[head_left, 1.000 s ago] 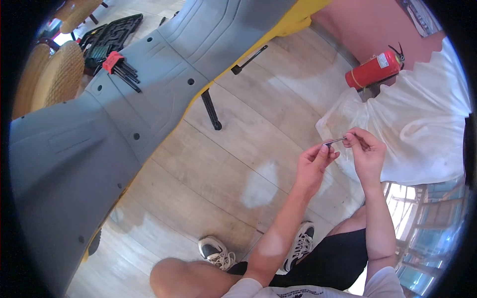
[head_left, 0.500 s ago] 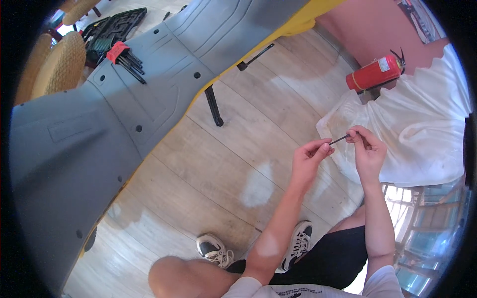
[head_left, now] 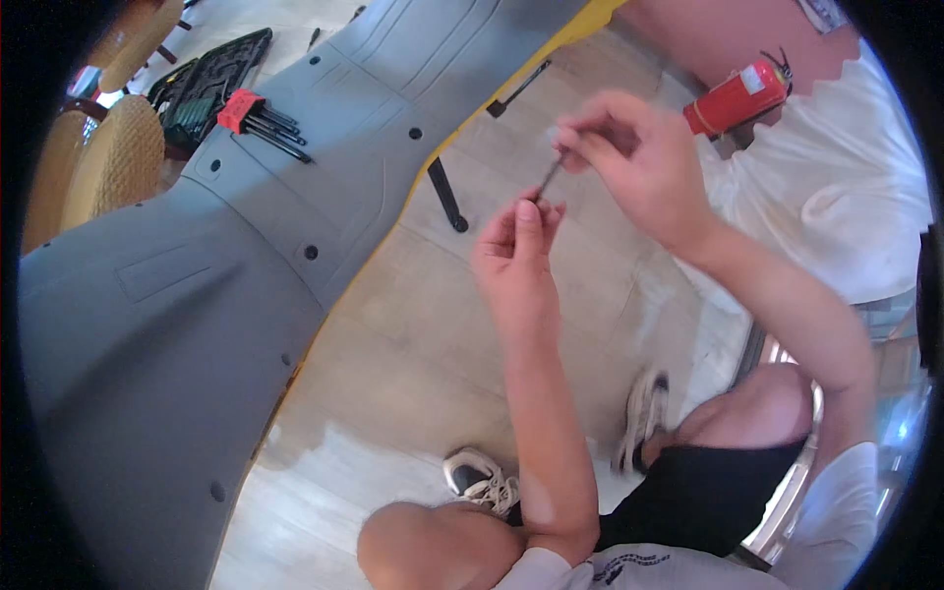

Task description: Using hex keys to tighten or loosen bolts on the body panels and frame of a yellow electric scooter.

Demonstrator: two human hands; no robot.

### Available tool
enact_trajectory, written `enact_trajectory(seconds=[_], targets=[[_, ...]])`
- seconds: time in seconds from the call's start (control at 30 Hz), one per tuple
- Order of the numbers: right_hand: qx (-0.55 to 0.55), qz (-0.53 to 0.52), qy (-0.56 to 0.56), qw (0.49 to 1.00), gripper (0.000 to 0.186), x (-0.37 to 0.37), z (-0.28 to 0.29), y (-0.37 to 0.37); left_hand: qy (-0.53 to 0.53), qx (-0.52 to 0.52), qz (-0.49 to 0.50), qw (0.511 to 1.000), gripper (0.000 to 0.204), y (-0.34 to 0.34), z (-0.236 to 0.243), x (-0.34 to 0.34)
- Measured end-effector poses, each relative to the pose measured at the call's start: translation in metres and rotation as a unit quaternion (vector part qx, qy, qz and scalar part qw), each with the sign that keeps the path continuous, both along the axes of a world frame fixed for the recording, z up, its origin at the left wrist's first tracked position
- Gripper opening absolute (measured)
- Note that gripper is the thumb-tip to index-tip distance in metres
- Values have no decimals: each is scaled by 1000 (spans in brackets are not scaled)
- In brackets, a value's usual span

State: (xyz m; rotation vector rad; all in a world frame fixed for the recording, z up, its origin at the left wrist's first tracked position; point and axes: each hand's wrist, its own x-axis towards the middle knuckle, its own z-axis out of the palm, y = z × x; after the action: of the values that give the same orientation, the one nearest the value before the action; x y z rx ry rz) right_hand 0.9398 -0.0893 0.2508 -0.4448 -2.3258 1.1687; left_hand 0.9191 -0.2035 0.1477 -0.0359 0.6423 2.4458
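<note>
Dark, thin, straight rod (head_left: 550, 178) is already being pinched by left hand (head_left: 518, 261) and right hand (head_left: 649, 172) at upper centre, not touching the grey moulded panel (head_left: 216, 315) spanning frame left.

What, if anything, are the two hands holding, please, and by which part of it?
A thin dark rod: the left hand pinches its nearer end, and the right hand, somewhat blurred, grips its farther end.
</note>
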Motion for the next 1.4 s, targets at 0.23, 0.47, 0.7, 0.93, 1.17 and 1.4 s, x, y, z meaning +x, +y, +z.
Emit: enact_trajectory(seconds=[0.23, 0.47, 0.7, 0.93, 1.17, 1.4], targets=[[3, 121, -23, 992, 6, -58, -8, -14, -98, 136, 59, 984, 23, -13, -13, -20], [30, 254, 28, 966, 6, -69, -24, -1, 38, 3, 128, 991, 24, -40, -38, -40], [13, 361, 72, 930, 8, -71, -17, 41, 175, -175, 120, 962, 23, -51, -13, -53], [5, 335, 105, 936, 8, -65, -11, 85, 260, -351, -112, 892, 26, -17, 20, -82], [145, 255, 124, 948, 6, -94, -9, 81, 473, -403, -110, 776, 26, 5, 40, -153], [284, 259, 56, 922, 3, -120, -37, 56, 571, -600, -40, 559, 25, 4, 11, -178]])
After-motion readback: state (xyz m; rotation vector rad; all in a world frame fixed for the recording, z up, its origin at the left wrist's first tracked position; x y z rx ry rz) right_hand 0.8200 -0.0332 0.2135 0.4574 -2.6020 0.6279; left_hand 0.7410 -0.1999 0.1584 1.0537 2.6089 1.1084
